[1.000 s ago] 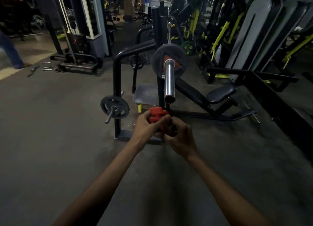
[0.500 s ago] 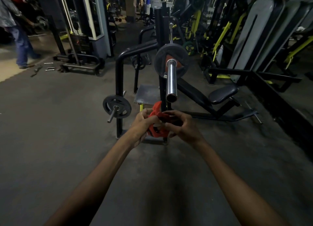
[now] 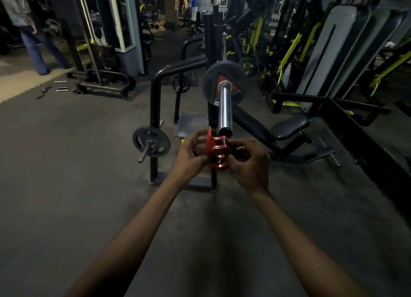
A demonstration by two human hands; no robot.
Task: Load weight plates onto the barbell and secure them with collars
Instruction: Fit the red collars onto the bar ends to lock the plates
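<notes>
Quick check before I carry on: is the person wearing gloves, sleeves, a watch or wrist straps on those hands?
No. The left hand and right hand are both bare, without gloves, rings or wraps that can be seen. Both forearms are uncovered as far as the frame's bottom edge: no sleeve, watch or strap shows. The dim light could hide small details.

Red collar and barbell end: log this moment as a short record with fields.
collar: red collar, held in both hands, not yet on the bar
left hand: left hand grips the collar's left side
right hand: right hand grips its right side
barbell sleeve: barbell sleeve bare along its near length, end just above the collar
loaded plate: dark weight plate seated far up the sleeve
spare plate: smaller plate on the rack's storage peg
stage: collar ready to slide on
</notes>
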